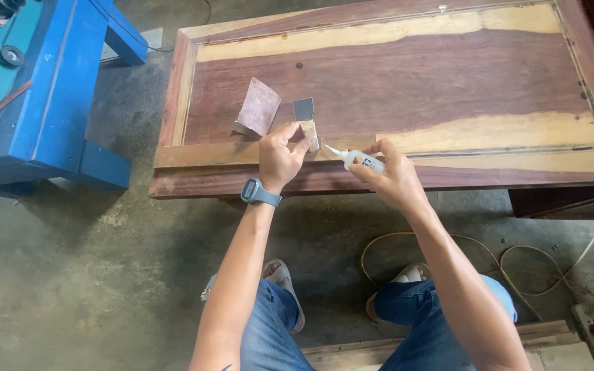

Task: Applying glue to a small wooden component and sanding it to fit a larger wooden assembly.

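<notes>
**Packages, labels, screens: two items**

We see one package: a small white squeeze tube (364, 161) with a pointed translucent nozzle, pinched in the right hand (388, 177) at the near edge of the wooden door panel (393, 75). Nozzle points left, toward the left hand (280, 154). It carries a dark label patch, too small for us to make out. One screen: a blue-grey wristwatch (254, 192) on the left wrist, face dark. No signs.
</notes>
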